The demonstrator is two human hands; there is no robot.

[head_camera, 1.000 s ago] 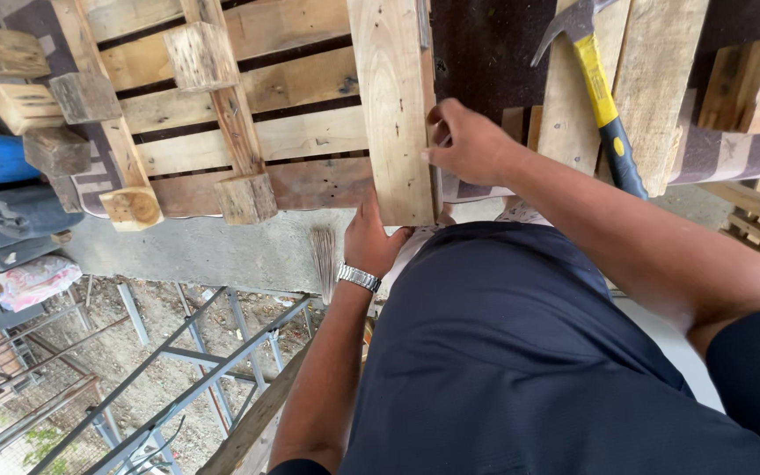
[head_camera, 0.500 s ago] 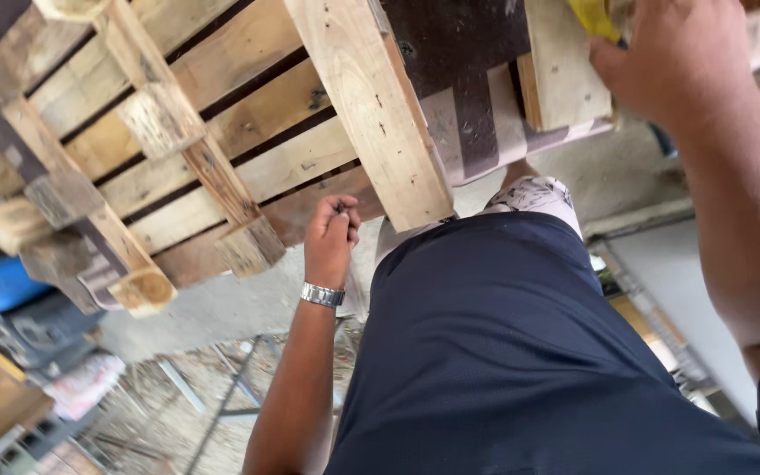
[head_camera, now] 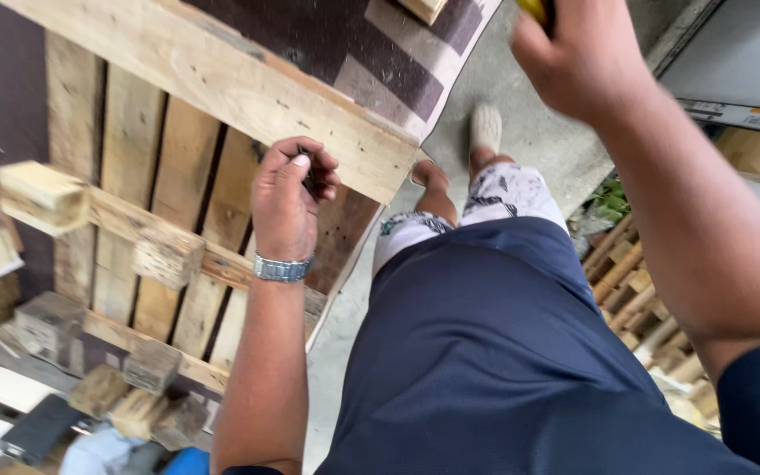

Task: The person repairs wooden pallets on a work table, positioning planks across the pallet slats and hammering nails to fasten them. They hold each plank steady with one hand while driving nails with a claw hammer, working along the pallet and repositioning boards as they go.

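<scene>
Head view | my left hand [head_camera: 288,198] pinches small dark piece [head_camera: 311,180] against pallet plank [head_camera: 222,92], plank running 10-to-4 | my right hand [head_camera: 578,57] at 1 o'clock, fist round yellow handle [head_camera: 534,9], farther off.

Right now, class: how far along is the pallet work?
Done: the pallet lies with its blocks up. In hand: the left hand pinches something small and dark over a plank; the right hand grips a yellow handle. Left: nothing visibly driven in.
</scene>
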